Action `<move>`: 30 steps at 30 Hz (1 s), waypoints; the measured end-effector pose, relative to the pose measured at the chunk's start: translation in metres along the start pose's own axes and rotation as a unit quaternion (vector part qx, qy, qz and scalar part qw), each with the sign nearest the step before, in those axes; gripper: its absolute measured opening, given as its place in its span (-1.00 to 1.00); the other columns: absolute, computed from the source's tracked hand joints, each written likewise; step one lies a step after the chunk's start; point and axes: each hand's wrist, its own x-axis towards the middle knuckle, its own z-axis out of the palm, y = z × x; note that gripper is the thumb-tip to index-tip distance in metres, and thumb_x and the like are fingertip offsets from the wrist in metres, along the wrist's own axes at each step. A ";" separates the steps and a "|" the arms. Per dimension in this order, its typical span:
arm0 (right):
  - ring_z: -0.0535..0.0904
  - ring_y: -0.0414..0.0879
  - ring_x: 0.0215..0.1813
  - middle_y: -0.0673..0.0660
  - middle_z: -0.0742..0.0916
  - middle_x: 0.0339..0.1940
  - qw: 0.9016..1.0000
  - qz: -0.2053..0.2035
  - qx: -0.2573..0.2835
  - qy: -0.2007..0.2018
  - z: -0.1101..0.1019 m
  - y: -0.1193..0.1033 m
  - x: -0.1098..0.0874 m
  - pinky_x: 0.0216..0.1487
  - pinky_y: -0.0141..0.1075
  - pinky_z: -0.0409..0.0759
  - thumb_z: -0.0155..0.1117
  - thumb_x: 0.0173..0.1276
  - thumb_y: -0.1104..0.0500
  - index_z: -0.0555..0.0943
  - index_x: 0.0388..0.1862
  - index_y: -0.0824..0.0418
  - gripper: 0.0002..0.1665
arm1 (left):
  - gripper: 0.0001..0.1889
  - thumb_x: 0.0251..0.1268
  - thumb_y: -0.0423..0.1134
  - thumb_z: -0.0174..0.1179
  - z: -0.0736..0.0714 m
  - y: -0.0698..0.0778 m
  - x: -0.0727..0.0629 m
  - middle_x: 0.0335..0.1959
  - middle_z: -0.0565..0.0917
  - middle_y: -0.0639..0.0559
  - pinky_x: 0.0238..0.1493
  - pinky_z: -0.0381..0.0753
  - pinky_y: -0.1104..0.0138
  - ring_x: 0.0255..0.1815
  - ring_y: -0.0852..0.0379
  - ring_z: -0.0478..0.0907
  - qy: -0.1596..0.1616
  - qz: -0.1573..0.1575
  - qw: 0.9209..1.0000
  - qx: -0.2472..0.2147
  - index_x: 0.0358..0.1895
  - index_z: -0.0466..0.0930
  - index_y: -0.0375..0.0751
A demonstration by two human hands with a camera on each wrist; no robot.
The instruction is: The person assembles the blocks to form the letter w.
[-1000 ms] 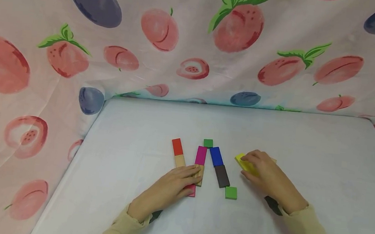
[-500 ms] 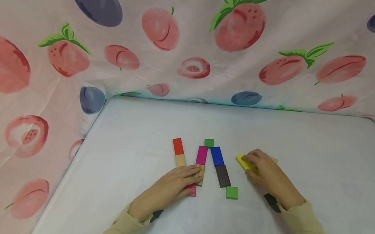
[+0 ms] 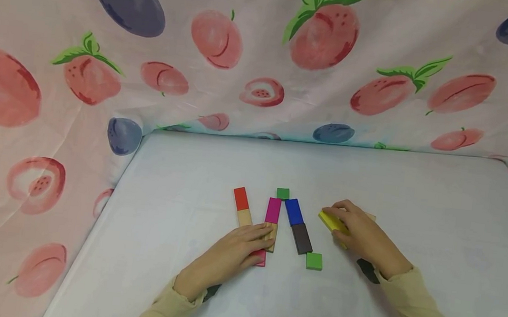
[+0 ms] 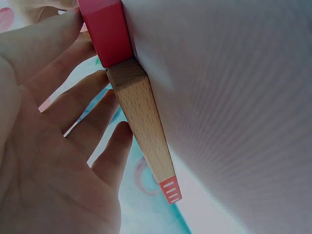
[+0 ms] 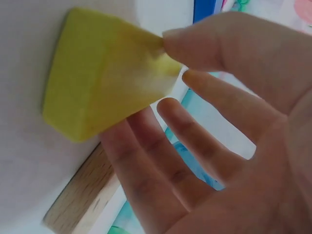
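My left hand [image 3: 227, 251] rests on the blocks at the middle left. Its fingers lie fairly straight over a plain wooden block [image 3: 271, 238], and its thumb touches a pink block [image 3: 261, 257]. Seen from the left wrist, the pink block [image 4: 108, 34] meets the long wooden piece [image 4: 141, 117] end to end. My right hand [image 3: 359, 237] pinches a yellow block [image 3: 331, 220] between thumb and fingers at the right of the group. Behind the yellow block, partly hidden by that hand, lies another wooden block [image 5: 80, 195].
Between the hands a blue block [image 3: 295, 212], a dark brown block [image 3: 302, 238] and a green block [image 3: 314, 261] form a slanting line. Another green block [image 3: 283, 193], a magenta block [image 3: 273, 210] and a red block [image 3: 241, 198] lie farther back. Fruit-print cloth [image 3: 264, 56] rises behind the white table [image 3: 451, 226].
The right thumb has drawn in toward the fingers against the yellow block, which has hardly shifted. My left hand and the other blocks stay in place.
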 end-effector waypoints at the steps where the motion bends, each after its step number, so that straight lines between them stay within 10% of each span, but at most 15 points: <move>1: 0.55 0.20 0.13 0.27 0.59 0.14 1.000 0.002 -0.002 -0.004 0.000 0.000 0.001 0.13 0.26 0.45 0.42 0.22 0.33 0.58 0.24 0.27 -0.43 | -0.53 0.46 -0.11 0.16 0.000 0.000 0.000 0.53 0.29 0.02 0.52 0.23 0.13 0.55 0.06 0.20 0.000 0.000 1.000 0.000 0.38 0.48 -0.08; 18: 0.48 0.31 0.31 0.30 0.52 0.36 1.000 0.001 -0.006 -0.023 -0.004 0.000 0.004 0.20 0.30 0.47 0.41 0.26 0.29 0.54 0.30 0.31 -0.40 | -0.54 0.45 -0.13 0.18 0.000 0.000 0.000 0.52 0.30 0.01 0.52 0.23 0.13 0.54 0.05 0.21 0.005 0.002 1.000 -0.001 0.37 0.49 -0.09; 30: 0.59 0.14 0.05 0.28 0.60 0.23 0.999 0.033 0.036 -0.004 -0.004 -0.001 0.005 0.01 0.06 0.65 0.43 0.24 0.25 0.57 0.23 0.35 -0.43 | -0.51 0.45 -0.14 0.18 -0.001 0.002 0.000 0.53 0.28 0.03 0.53 0.22 0.13 0.56 0.06 0.18 -0.004 -0.004 1.000 -0.006 0.40 0.44 -0.10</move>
